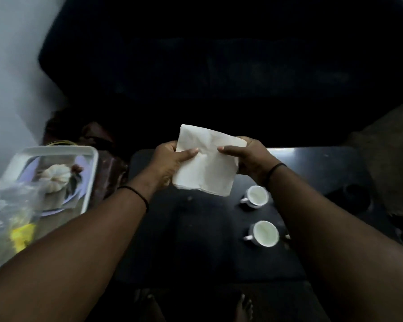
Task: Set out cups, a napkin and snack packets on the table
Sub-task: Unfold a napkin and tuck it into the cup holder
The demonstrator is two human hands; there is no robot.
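A white paper napkin [207, 163] hangs in the air above the dark table [312, 159], held flat between both hands. My left hand [170, 159] pinches its left edge with the thumb on top. My right hand [247, 156] pinches the right edge the same way. Two white cups stand on the table to the right, one farther back [255, 195] and one nearer [264, 233], both with handles pointing left. Clear plastic packets [9, 205] with something yellow inside lie at the far left.
A white tray [89, 182] with a patterned base sits left of the table, beside the packets. A dark sofa [219, 66] fills the background. My bare feet [243, 307] show below the table's near edge.
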